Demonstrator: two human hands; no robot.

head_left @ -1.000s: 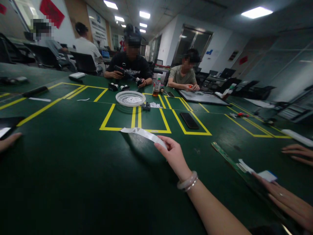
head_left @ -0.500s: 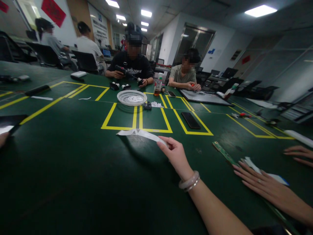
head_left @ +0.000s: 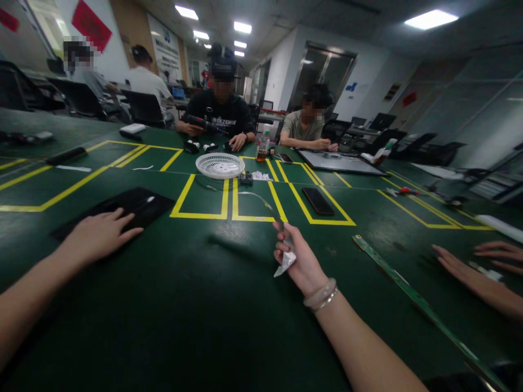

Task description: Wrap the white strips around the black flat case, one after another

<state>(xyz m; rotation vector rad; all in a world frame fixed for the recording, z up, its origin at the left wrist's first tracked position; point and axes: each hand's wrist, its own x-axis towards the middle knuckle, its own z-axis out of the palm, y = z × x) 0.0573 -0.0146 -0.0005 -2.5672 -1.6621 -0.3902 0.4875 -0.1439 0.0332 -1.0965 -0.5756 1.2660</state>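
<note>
My left hand (head_left: 100,234) lies over a flat black sheet (head_left: 143,204) on the green table, fingers spread and none closed round it. A small pale patch shows on the sheet near its far side. In my right hand (head_left: 300,253) is a thin flexible strip (head_left: 261,200), pinched between thumb and fingers. Its long end arcs away over the table, nearly edge-on. A crumpled silvery-white piece (head_left: 286,262) hangs below the fingers; whether it belongs to the strip I cannot tell. Past my right forearm a long narrow green circuit board (head_left: 408,291) rests on the table.
At right are another person's hands (head_left: 474,275) near a small white piece. A white round basket (head_left: 220,165), a bottle (head_left: 262,147) and a black phone (head_left: 317,201) stand or lie ahead among yellow tape outlines. Across the table, one person (head_left: 220,114) holds a power drill.
My left hand has come in from the left, and the black sheet now lies flat. The strip in my right hand has turned from broad side to edge. The other person's hand has left the circuit board.
</note>
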